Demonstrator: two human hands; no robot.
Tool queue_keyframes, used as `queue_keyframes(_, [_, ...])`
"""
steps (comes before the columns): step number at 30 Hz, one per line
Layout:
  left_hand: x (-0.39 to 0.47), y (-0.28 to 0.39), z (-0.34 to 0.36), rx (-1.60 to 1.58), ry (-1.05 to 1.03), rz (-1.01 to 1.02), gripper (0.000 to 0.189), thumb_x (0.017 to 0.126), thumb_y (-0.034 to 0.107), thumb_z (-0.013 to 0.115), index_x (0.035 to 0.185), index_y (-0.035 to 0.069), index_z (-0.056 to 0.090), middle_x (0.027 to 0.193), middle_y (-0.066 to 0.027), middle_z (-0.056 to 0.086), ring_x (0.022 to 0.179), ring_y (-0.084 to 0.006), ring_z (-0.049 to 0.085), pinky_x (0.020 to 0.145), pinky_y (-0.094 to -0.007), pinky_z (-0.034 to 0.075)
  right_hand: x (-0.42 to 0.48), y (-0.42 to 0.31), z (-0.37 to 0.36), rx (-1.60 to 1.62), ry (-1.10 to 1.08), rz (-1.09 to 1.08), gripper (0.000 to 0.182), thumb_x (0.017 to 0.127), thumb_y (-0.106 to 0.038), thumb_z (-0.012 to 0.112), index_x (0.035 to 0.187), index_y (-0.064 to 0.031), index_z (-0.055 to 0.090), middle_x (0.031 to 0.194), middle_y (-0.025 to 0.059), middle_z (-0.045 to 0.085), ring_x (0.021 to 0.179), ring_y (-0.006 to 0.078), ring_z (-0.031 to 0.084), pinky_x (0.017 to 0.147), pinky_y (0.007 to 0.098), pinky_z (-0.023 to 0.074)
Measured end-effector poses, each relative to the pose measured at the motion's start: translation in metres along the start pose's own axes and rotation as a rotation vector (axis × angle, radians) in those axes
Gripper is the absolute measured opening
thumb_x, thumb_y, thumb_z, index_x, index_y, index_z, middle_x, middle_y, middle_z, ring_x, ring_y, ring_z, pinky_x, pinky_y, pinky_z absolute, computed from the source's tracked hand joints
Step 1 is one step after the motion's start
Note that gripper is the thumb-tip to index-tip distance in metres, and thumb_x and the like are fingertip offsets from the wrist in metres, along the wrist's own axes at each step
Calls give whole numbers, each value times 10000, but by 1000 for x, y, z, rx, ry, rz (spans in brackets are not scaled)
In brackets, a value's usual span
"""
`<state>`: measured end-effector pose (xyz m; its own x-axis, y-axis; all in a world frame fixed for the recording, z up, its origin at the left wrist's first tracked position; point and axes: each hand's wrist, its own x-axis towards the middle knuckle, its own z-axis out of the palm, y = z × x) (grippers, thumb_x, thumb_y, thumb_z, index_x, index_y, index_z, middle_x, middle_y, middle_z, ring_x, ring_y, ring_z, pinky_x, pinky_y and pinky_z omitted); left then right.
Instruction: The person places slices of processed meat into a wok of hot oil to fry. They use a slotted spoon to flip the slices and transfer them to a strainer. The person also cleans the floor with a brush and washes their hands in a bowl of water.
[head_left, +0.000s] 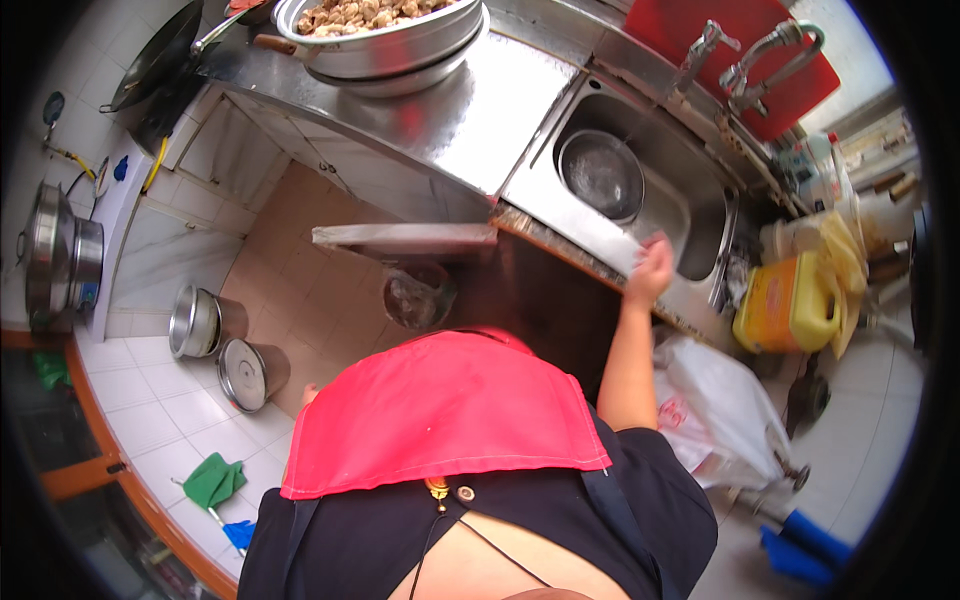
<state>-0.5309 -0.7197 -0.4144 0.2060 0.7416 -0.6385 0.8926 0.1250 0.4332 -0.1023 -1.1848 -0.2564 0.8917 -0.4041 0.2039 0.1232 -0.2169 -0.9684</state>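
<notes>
My right hand (651, 268) is at the front rim of the stainless steel sink (686, 176), blurred, its fingers loosely curled; no held object can be made out. Inside the sink sits a round metal pan (601, 176) that seems to hold water. Of my left hand (310, 393), only a small bit shows beside the red apron (442, 412); the rest is hidden. Above the sink, a metal faucet (776, 64) stands before a red board (750, 45). On the steel counter (487, 97), a large metal basin (390, 49) holds chopped, brownish pieces, perhaps meat.
A cabinet door (405, 235) stands open below the sink, near a plastic-lined bin (418, 296). Rightward are a yellow oil jug (787, 304) and a white plastic bag (720, 405). Lidded metal pots (244, 375) stand on the left floor; a wok (154, 56) is at upper left.
</notes>
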Motion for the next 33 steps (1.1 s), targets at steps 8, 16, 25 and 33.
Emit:
queue_keyframes(8, [63, -21, -44, 87, -128, 114, 499, 687, 184, 643, 1096, -41, 466, 978, -212, 563, 936, -247, 539, 803, -320, 419, -301, 139, -98, -876, -657, 558, 353, 811, -330, 494, 822, 5, 608, 605, 108, 574, 593, 171, 567, 557, 318, 443])
queue_keyframes(16, [136, -153, -88, 246, -444, 28, 429, 725, 149, 616, 1073, -55, 471, 920, -166, 583, 834, -214, 564, 714, -308, 453, -436, 110, -166, -872, -828, 1050, 359, 833, -341, 455, 962, -34, 592, 769, 86, 610, 646, 181, 566, 552, 328, 451])
queue_keyframes(25, [168, -165, -49, 162, -462, 156, 402, 732, 135, 609, 1061, -53, 476, 905, -151, 585, 810, -207, 566, 690, -306, 459, -458, 88, -158, -617, -623, 1108, 307, 839, -316, 472, 938, -40, 563, 774, 66, 600, 612, 167, 563, 524, 309, 446])
queue_keyframes(33, [168, -138, -32, 33, -478, 242, 359, 742, 110, 600, 1039, -52, 482, 874, -130, 588, 770, -201, 568, 657, -308, 468, -462, 118, -155, -531, -594, 1116, 308, 835, -307, 486, 943, -26, 556, 777, 80, 603, 622, 169, 567, 538, 307, 453])
